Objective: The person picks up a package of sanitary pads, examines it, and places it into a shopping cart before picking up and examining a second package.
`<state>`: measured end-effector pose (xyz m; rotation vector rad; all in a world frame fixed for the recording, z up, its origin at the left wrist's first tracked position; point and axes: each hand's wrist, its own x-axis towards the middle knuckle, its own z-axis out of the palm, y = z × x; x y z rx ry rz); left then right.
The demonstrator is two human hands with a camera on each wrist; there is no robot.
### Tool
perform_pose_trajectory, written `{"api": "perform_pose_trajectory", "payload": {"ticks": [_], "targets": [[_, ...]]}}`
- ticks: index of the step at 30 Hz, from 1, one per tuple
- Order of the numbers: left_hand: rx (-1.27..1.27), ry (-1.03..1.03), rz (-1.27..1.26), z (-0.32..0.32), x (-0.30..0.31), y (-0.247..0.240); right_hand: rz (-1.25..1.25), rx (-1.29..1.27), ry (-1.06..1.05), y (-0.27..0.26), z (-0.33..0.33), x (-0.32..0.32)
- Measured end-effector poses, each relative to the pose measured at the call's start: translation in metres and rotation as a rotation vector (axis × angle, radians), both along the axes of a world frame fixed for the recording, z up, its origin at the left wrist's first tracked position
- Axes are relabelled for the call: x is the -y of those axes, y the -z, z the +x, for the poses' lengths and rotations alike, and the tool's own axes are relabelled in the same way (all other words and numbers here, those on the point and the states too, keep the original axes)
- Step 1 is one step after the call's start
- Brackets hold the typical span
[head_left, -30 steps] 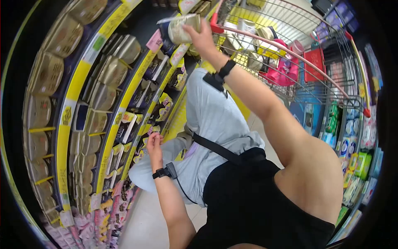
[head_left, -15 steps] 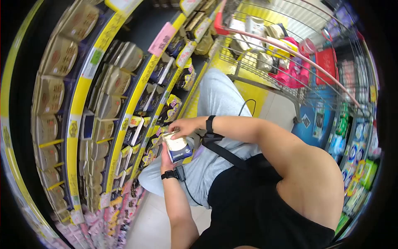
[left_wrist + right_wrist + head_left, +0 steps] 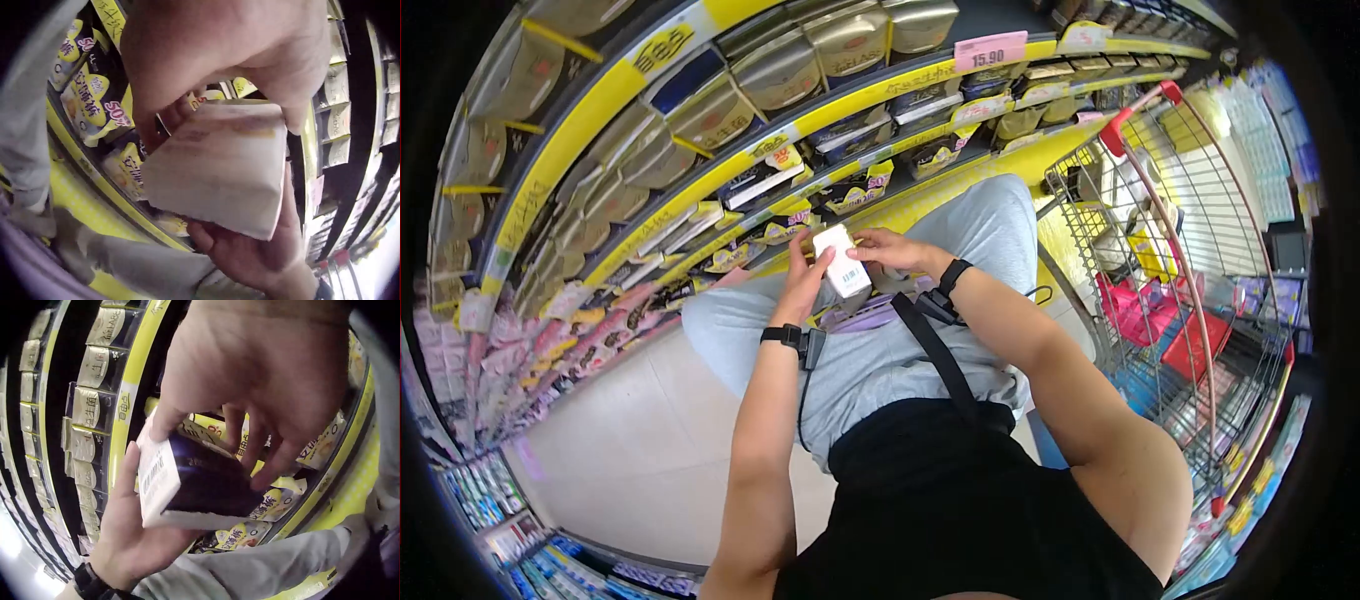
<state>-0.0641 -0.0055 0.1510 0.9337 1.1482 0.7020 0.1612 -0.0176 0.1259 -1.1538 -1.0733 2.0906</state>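
Note:
Both hands hold a box-shaped pack of sanitary pads (image 3: pixel 842 268) above the lap, in front of the shelves. It is white on one side, with a barcode, and its navy side (image 3: pixel 209 481) shows in the right wrist view. My left hand (image 3: pixel 802 283) grips it from the left, thumb on the white face. My right hand (image 3: pixel 892 250) pinches the other side, its fingers spread along the navy part in the right wrist view. In the left wrist view, the white side (image 3: pixel 215 165) faces the camera between both hands.
Shelves with yellow price strips (image 3: pixel 770 140) carry rows of gold and navy packs (image 3: pixel 775 75). A pink price tag (image 3: pixel 990 50) hangs above. To the right, a wire shopping cart (image 3: pixel 1190 260) with red corners holds a pink item (image 3: pixel 1135 310) and several packs.
My right hand has brought the pack down from beside the cart to my left hand. Both hands have since turned it, so the barcode side shows. The head view has swung toward the shelves.

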Motion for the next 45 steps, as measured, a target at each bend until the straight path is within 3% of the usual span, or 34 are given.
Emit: {"api": "perform_pose_trajectory", "payload": {"ticks": [7, 11, 14, 19, 25, 29, 32, 35, 38, 41, 45], "targets": [[0.014, -0.3, 0.114, 0.039, -0.003, -0.012, 0.073, -0.139, 0.345, 0.003, 0.002, -0.002], [0.236, -0.276, 0.209, 0.044, -0.003, 0.005, 0.166, -0.182, 0.352, 0.007, 0.013, 0.001], [0.315, -0.224, 0.094, 0.039, -0.008, 0.008, 0.107, -0.041, 0.335, 0.009, 0.011, 0.01], [0.395, -0.144, 0.062, 0.034, -0.007, 0.027, -0.008, -0.158, 0.196, 0.016, 0.014, 0.01], [0.305, -0.121, 0.017, 0.029, -0.006, 0.025, -0.014, -0.055, 0.264, 0.01, 0.014, 0.005], [0.164, -0.008, 0.223, 0.034, 0.002, 0.014, -0.053, -0.027, 0.379, 0.007, 0.012, 0.003], [0.173, 0.0, 0.155, 0.034, 0.003, 0.014, 0.063, -0.135, 0.501, -0.004, 0.007, 0.007], [0.287, -0.067, 0.016, 0.03, 0.002, 0.024, 0.02, -0.363, 0.492, -0.01, 0.01, 0.001], [0.226, -0.131, -0.017, 0.028, -0.001, 0.034, -0.018, -0.271, 0.445, 0.001, 0.011, 0.001], [-0.034, -0.169, 0.229, 0.028, -0.002, 0.035, 0.16, -0.101, 0.44, 0.013, 0.011, 0.001], [0.026, -0.091, 0.227, 0.029, -0.003, 0.023, 0.183, 0.055, 0.385, 0.029, 0.019, -0.001]]}}
